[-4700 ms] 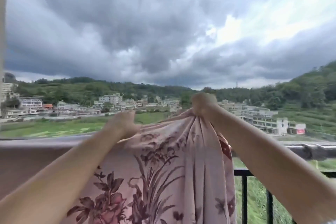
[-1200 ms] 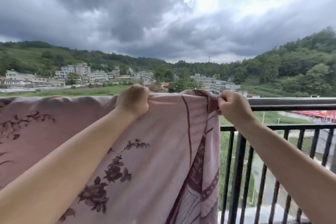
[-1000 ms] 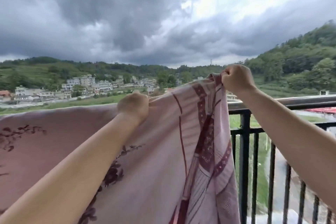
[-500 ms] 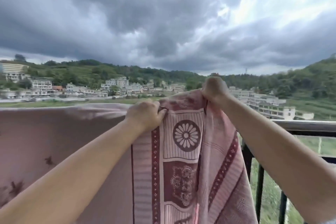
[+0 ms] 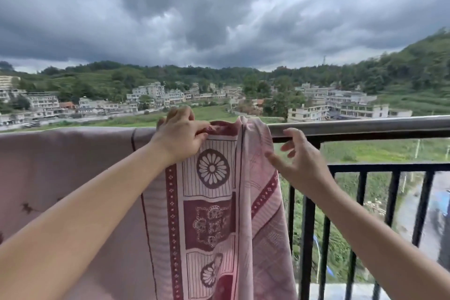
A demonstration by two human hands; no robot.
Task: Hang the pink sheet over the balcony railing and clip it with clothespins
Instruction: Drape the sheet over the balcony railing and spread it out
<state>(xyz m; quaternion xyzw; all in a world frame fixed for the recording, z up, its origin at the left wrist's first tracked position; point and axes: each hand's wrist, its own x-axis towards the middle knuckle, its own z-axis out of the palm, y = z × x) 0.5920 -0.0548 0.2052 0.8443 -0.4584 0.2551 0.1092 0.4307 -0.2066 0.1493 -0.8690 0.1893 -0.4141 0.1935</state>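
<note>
The pink sheet (image 5: pixel 214 214) with dark red flower and border patterns hangs draped over the balcony railing (image 5: pixel 353 126), covering its left part. My left hand (image 5: pixel 180 137) pinches the sheet's top fold on the rail. My right hand (image 5: pixel 297 158) hovers just right of the sheet's edge with fingers spread, holding nothing, a little below the rail. No clothespins are visible.
Bare metal rail and black vertical bars (image 5: pixel 306 226) run to the right of the sheet. Beyond the railing lie fields, a road, white buildings (image 5: pixel 314 112) and green hills under dark clouds.
My right hand has let go of the sheet's edge and dropped off to the right with fingers apart. The sheet's end has settled onto the rail. My left hand still grips the top fold.
</note>
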